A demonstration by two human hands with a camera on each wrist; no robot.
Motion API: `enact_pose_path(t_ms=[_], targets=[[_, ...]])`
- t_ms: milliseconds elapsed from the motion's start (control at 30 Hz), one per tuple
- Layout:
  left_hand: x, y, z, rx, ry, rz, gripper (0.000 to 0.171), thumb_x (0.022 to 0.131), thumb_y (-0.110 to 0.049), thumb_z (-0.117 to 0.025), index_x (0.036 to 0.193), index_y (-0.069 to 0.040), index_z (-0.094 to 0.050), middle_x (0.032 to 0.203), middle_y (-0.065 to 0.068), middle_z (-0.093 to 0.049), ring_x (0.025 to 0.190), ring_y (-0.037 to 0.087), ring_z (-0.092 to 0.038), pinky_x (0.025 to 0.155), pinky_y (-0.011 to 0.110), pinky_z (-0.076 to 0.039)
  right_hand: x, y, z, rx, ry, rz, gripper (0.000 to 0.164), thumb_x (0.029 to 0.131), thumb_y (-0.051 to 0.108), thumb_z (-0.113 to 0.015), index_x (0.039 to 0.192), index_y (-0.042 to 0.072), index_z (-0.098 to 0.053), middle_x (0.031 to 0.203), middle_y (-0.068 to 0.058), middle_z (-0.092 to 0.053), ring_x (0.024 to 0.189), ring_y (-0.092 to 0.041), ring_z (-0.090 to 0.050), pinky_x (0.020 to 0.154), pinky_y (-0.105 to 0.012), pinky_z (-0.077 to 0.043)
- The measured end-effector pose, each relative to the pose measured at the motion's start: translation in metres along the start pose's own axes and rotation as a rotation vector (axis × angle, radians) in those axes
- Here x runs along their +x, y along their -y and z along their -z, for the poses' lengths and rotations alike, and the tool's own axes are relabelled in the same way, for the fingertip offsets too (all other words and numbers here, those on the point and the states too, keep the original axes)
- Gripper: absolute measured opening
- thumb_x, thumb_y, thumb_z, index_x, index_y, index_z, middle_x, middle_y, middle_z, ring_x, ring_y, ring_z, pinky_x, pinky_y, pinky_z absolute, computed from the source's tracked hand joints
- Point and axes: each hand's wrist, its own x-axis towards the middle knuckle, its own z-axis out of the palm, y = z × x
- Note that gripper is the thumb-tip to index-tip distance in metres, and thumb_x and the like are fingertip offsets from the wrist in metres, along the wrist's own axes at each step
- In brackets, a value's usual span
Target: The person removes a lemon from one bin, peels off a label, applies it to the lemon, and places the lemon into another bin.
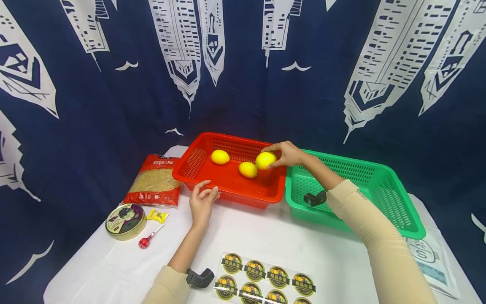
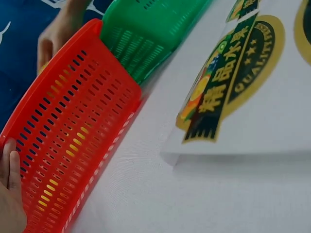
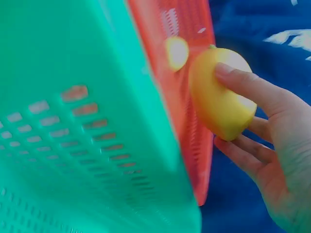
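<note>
My right hand (image 1: 289,154) grips a yellow lemon (image 1: 265,160) between thumb and fingers, over the right end of the red basket (image 1: 228,188). Two more lemons lie in that basket, one lemon (image 1: 220,157) toward its left and another lemon (image 1: 248,169) near the middle. In the right wrist view the gripped lemon (image 3: 221,92) shows large, thumb across its side. At the basket's near side is my left hand (image 1: 203,202), its fingertips touching the red wall, as the left wrist view also shows.
A green basket (image 1: 411,211) adjoins the red one on the right. Left stand a pasta bag (image 1: 153,181), a round tin (image 1: 126,221), a yellow wrapped candy (image 1: 157,216) and a red lollipop (image 1: 144,242). A sheet of round stickers (image 1: 265,280) lies in front; a printed packet (image 1: 433,264) is far right.
</note>
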Motion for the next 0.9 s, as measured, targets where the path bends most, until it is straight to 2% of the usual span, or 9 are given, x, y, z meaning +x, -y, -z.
enact_pose_path(t_ms=[100,267,433,567,700,800,900], targets=[[-0.001,-0.001,0.000,0.008,0.004,-0.002,0.040,0.082,0.004,-0.065,0.117,0.012,-0.047,0.076,0.018,-0.061,0.074,0.031,-0.066,0.075,0.036,-0.054,-0.019,0.020,0.003,0.059,-0.131,0.013,0.053,0.071,0.028,-0.081,0.118,0.009,-0.063,0.113,-0.008,-0.063,0.093,-0.021,-0.058,0.073,-0.036,-0.053],[-0.003,-0.003,0.001,0.036,0.011,0.015,0.039,0.082,0.004,-0.065,0.116,0.012,-0.048,0.078,0.021,-0.062,0.079,0.041,-0.063,0.075,0.037,-0.053,-0.060,0.062,0.004,0.125,-0.318,0.002,0.054,0.070,0.023,-0.082,0.117,0.007,-0.063,0.112,-0.009,-0.062,0.097,-0.023,-0.057,0.078,-0.037,-0.054],[0.000,0.005,0.005,0.058,0.020,0.031,0.038,0.081,0.001,-0.067,0.114,0.010,-0.050,0.079,0.022,-0.063,0.083,0.046,-0.060,0.074,0.036,-0.054,-0.109,0.104,-0.006,0.010,-0.485,-0.017,0.057,0.063,0.022,-0.086,0.115,0.008,-0.064,0.110,-0.007,-0.063,0.101,-0.022,-0.057,0.080,-0.039,-0.053],[0.005,0.014,0.011,0.071,0.008,0.022,0.038,0.080,-0.003,-0.070,0.112,0.007,-0.053,0.078,0.017,-0.064,0.076,0.033,-0.066,0.073,0.033,-0.054,-0.146,0.133,-0.031,-0.079,-0.580,-0.044,0.060,0.060,0.023,-0.087,0.114,0.009,-0.065,0.112,-0.009,-0.063,0.104,-0.026,-0.056,0.081,-0.045,-0.051],[0.007,0.017,0.010,0.104,0.000,-0.017,0.038,0.079,-0.008,-0.072,0.111,0.004,-0.055,0.075,0.011,-0.065,0.071,0.022,-0.068,0.071,0.031,-0.054,-0.174,0.152,-0.069,-0.070,-0.621,-0.141,0.060,0.061,0.026,-0.087,0.114,0.010,-0.065,0.112,-0.008,-0.063,0.103,-0.025,-0.056,0.082,-0.044,-0.051],[0.005,0.011,0.005,0.114,0.004,-0.021,0.037,0.080,-0.007,-0.071,0.111,0.004,-0.055,0.079,0.016,-0.064,0.074,0.029,-0.067,0.072,0.032,-0.054,-0.186,0.154,-0.098,-0.051,-0.634,-0.236,0.058,0.062,0.028,-0.086,0.113,0.011,-0.065,0.112,-0.006,-0.063,0.101,-0.023,-0.057,0.083,-0.043,-0.050],[0.002,0.005,-0.001,0.098,0.010,-0.008,0.036,0.080,-0.003,-0.070,0.111,0.006,-0.054,0.082,0.022,-0.063,0.075,0.031,-0.067,0.072,0.033,-0.054,-0.193,0.151,-0.123,-0.042,-0.632,-0.324,0.058,0.062,0.030,-0.086,0.112,0.011,-0.065,0.110,-0.005,-0.063,0.096,-0.020,-0.058,0.077,-0.038,-0.052]])
